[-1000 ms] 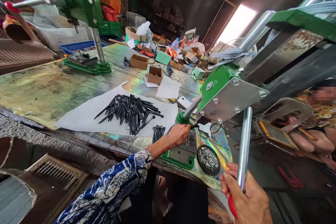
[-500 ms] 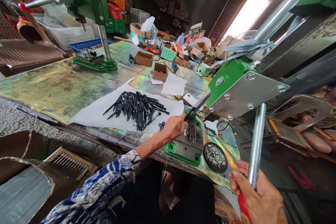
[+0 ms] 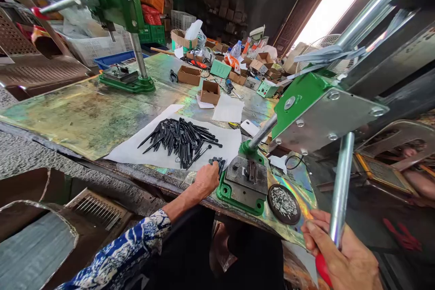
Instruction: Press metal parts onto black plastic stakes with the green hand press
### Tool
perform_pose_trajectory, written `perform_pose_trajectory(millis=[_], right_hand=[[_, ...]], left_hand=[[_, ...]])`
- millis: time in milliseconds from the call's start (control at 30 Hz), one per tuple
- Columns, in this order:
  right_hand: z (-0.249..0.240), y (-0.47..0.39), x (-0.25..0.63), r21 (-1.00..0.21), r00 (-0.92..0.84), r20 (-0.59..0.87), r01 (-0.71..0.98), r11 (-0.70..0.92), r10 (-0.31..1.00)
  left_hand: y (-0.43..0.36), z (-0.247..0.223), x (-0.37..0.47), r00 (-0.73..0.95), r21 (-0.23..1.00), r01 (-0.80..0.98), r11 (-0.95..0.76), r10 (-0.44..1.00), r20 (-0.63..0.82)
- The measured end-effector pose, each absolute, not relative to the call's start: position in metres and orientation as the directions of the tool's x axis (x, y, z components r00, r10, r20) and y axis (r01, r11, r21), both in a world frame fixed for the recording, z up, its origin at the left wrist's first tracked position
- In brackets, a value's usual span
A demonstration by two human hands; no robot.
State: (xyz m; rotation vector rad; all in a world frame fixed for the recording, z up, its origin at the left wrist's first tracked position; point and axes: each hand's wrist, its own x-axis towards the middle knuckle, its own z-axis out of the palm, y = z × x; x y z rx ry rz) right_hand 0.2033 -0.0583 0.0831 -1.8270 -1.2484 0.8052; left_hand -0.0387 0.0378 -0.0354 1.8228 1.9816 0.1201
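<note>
My left hand [image 3: 206, 181] is closed at the edge of the white sheet [image 3: 136, 156], its fingertips on a slim black plastic piece [image 3: 213, 160]. A few like it lie right there, beside the green hand press [image 3: 242, 186]. To their left spreads a larger pile of black plastic pieces [image 3: 183, 142]. At lower right, my right hand [image 3: 343, 249] is wrapped around the press lever [image 3: 341, 190], a metal rod with a red end. Between the press base and that hand sits a round dark dish [image 3: 284, 204] full of small silvery metal pins.
A second green press [image 3: 129, 82] stands at the table's far left. Cardboard boxes [image 3: 210, 93], papers and tools crowd the back. Near the left table edge is an open carton [image 3: 37, 235]; a plastic chair [image 3: 401, 158] stands at right.
My left hand has moved left from the press, where it held a black piece, down to the small group of pieces on the sheet. My right hand stays on the lever.
</note>
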Motion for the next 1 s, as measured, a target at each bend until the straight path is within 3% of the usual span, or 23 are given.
perform_pose_trajectory(millis=[400, 667, 833, 1000], right_hand=[[0.073, -0.057, 0.209, -0.896, 0.371, -0.152, 0.340, -0.287, 0.916], [0.079, -0.055, 0.205, -0.897, 0.329, -0.175, 0.335, -0.288, 0.928], [0.077, -0.058, 0.207, -0.909, 0.322, -0.146, 0.329, -0.255, 0.936], [0.078, -0.062, 0.219, -0.933, 0.276, -0.252, 0.187, -0.309, 0.927]], left_hand=[[0.041, -0.038, -0.052, -0.070, 0.377, 0.912, 0.164, 0.965, -0.252], [0.080, -0.047, -0.079, -0.177, 0.225, 0.951, 0.211, 0.971, -0.159], [0.089, -0.053, -0.080, -0.173, 0.228, 0.952, 0.205, 0.973, -0.154], [0.092, -0.048, -0.084, -0.224, 0.254, 0.929, 0.270, 0.955, -0.196]])
